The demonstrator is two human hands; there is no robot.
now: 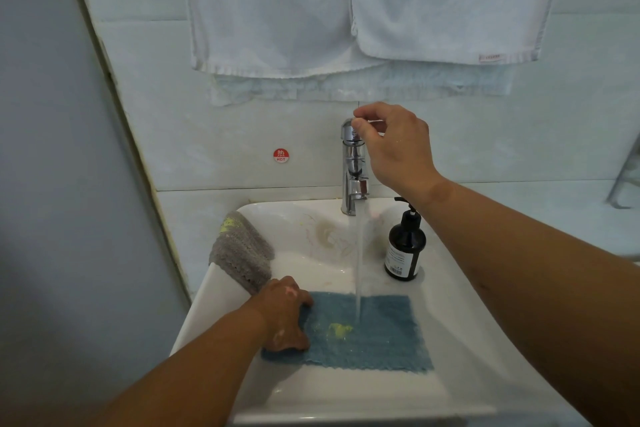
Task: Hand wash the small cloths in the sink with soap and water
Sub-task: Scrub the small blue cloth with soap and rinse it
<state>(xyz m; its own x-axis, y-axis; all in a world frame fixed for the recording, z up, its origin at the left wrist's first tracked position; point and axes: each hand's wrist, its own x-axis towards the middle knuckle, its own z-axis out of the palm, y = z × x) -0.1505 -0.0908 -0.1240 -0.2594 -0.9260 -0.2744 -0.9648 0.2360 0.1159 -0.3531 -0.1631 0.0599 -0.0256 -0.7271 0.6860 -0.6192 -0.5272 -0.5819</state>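
1. The right hand point(394, 146) has its grip pinched on the lever atop a tall chrome tap point(353, 166).
2. The left hand point(287, 315) has its grip curled on the left edge of a square blue fleecy cloth point(381, 340), which lies flat in the white ceramic sink point(460, 340).
3. A stream of water point(358, 270) lands on it beside a yellow stain point(341, 329).
4. A grey textured cloth point(242, 253) drapes over the sink's left rim.
5. A dark pump bottle point(405, 250) stands right of the tap.

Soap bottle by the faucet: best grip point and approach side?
Grip the soap bottle around its round body at the label, from the right. It stands upright on the sink ledge; water and faucet crowd its left, and the pump neck offers little to hold.
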